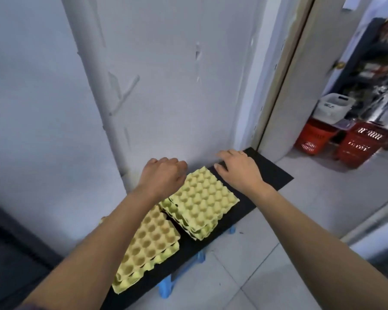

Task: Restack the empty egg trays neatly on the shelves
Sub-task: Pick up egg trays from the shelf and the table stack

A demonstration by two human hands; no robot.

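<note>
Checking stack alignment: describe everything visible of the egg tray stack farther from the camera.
The far stack is several pale yellow-green moulded-pulp trays, nested bumps-up, edges slightly offset. It lies flat on the black board, beside the near stack. The left hand is at its far corner; contact unclear.

Two stacks of yellowish egg trays sit on a low black table (271, 173) propped on blue plastic stools (166, 287), right against a white wall. The far stack (202, 202) looks a bit crooked and sits just beside the near stack (148, 249). The left hand (164, 173) is at the far stack's back corner with its fingers curled under, can't tell if it's gripping anything. The right hand (238, 168) is over the bare table past that stack, fingers relaxed and spread. Red baskets (356, 144) are on the tile floor through the open doorway.
</note>
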